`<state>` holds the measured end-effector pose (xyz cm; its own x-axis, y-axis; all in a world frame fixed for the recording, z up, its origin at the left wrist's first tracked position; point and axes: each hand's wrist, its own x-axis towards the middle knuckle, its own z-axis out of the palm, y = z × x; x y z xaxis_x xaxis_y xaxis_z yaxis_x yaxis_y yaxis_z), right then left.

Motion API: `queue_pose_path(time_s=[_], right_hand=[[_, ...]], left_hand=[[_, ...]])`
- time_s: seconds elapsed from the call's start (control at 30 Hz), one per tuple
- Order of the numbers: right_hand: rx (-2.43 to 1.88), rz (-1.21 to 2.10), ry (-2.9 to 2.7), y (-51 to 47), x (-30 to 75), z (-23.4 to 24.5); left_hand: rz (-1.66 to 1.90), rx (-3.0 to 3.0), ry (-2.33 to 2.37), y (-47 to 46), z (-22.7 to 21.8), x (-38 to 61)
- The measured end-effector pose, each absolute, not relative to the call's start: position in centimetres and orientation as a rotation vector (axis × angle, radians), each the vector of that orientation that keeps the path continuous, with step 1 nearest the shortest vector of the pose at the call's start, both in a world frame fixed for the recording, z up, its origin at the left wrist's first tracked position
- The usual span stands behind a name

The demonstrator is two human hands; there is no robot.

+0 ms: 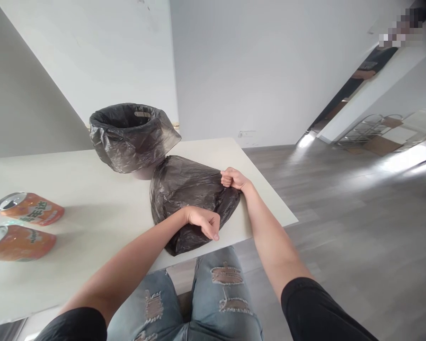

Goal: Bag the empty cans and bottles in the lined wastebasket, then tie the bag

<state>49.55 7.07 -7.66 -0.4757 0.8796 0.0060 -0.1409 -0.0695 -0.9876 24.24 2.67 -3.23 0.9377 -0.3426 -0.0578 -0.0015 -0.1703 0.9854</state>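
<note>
The white desk (92,189) fills the left and middle of the view. At its far side stands a bin (133,137) with a dark liner folded over its rim. Just in front of the bin, and touching its base, lies a black bag (184,189) (thin, glossy, heavily creased). The bag is spread mostly flat near the desk's right front corner, and its near end reaches the edge. Well to the left, an orange can (30,208) and a second can (17,243) lie on their sides. The right grip (232,178) is clenched on the bag's far right edge, bunching the plastic. The left grip (204,222) rests on the bag's near part, with thumb and forefinger pinching the film.
</note>
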Motion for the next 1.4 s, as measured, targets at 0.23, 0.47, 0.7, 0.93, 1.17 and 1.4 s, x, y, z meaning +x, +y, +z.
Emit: queue_pose_path(time_s=[0.23, 0.47, 0.7, 0.93, 1.17, 1.4], right_hand=[[-0.834, 1.652, -1.409, 7.1, 49.6, -7.7], [-0.846, 1.648, -1.408, 7.0, 49.5, -7.6], [-0.831, 1.641, -1.4, 7.0, 49.2, -7.4], [-0.834, 1.626, -1.396, 6.8, 49.2, -7.3], [-0.834, 1.634, -1.398, 6.8, 49.2, -7.2], [-0.853, 1.629, -1.398, 6.8, 49.3, -7.4]], left_hand=[[-0.466, 1.661, -0.342, 2.1, -2.9, 24.7], [-0.337, 1.757, -0.311, 2.6, -1.9, 23.7], [0.853, 2.257, 0.695, 5.9, -4.2, 22.4], [0.563, 2.673, 1.316, 7.8, -6.7, 21.5], [0.213, 2.576, 1.434, 8.4, -8.2, 20.9], [0.158, 2.585, 1.46, 8.2, -7.7, 21.0]])
